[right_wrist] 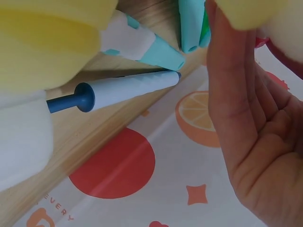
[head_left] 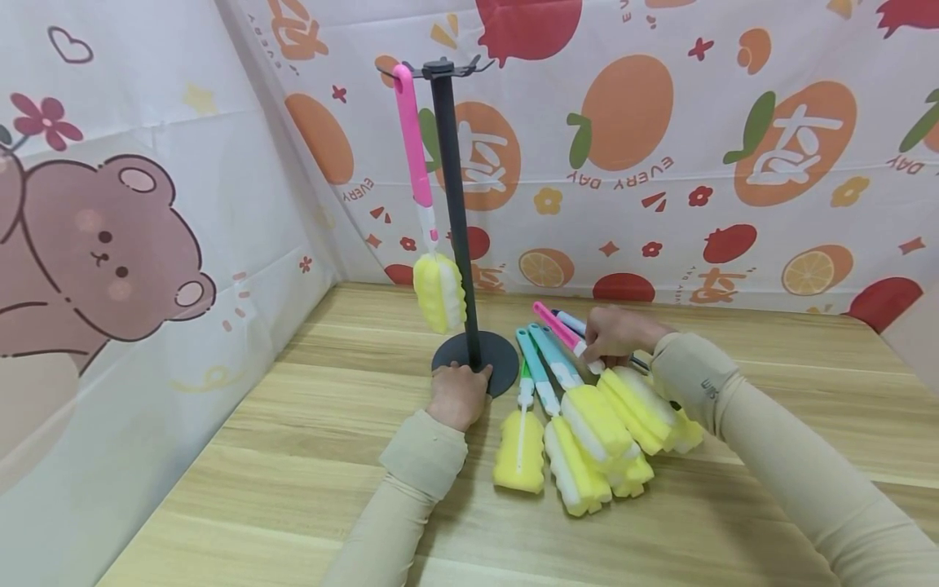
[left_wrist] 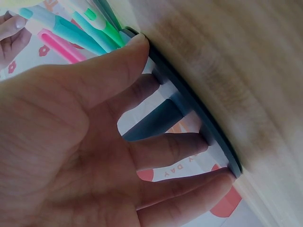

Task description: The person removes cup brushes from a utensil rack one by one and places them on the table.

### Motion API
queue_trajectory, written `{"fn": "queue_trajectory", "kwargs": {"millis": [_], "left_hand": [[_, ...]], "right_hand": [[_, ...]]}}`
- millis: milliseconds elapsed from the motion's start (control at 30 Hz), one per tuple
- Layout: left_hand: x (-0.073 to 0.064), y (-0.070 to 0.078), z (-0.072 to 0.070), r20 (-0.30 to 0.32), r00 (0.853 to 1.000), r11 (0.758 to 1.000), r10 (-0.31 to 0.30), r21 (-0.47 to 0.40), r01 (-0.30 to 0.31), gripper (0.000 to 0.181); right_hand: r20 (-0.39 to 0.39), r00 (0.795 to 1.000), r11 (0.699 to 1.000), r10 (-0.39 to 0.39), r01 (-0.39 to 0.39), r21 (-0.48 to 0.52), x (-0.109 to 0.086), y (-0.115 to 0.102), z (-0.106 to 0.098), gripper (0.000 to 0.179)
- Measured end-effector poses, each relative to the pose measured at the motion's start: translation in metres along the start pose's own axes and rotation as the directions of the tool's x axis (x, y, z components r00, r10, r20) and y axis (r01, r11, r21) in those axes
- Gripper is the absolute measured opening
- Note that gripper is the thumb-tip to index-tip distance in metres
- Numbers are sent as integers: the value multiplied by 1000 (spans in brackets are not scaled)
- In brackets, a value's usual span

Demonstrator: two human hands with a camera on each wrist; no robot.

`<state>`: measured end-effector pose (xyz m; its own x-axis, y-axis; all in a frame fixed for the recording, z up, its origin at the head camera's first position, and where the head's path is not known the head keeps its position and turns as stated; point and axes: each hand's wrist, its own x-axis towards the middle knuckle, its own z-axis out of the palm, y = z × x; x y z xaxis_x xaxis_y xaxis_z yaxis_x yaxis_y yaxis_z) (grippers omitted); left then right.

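A black stand (head_left: 456,187) with hooks at its top rises from a round base (head_left: 502,363). My left hand (head_left: 458,396) rests on that base with fingers spread; the left wrist view shows its fingertips and thumb (left_wrist: 135,47) at the rim. From one hook hangs a pink-handled sponge bottle brush (head_left: 414,134), yellow and white sponge downward. To the right, my right hand (head_left: 619,333) pinches another pink-handled bottle brush (head_left: 557,324) near its white neck, above a pile of brushes. The hand's fingers hide part of that handle.
The pile holds several yellow-and-white sponge brushes (head_left: 597,420), with teal handles (head_left: 539,367), a green one (head_left: 526,379) and a white-and-blue one (right_wrist: 135,90). A fruit-print cloth (head_left: 660,204) stands behind the wooden table (head_left: 315,456); a bear-print cloth (head_left: 117,244) is at left.
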<state>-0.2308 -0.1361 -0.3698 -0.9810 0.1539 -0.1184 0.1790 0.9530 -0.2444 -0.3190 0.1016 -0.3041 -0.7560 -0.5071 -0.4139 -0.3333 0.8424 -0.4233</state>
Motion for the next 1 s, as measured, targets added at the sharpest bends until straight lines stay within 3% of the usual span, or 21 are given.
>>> {"fn": "queue_trajectory", "kwargs": {"millis": [267,567,600,1000], "left_hand": [[-1,0,-1,-7,1000,1000,2,-4,-2,47],[-2,1,-3,5,1000,1000,-8,1,8,47],[1,1,1,-8,1000,1000,-5,8,5,48],[2,0,-1,34,999,1000,-8,-10,9,49]], "right_hand": [[16,1000,1000,20,-20,-19,1,2,4,15],[80,996,999,-28,31,-32,-2,3,2,12],[85,996,999,-29,32,-28,-2,3,1,13],[98,995,1000,-22,22,-1,-2,3,-6,18]]}}
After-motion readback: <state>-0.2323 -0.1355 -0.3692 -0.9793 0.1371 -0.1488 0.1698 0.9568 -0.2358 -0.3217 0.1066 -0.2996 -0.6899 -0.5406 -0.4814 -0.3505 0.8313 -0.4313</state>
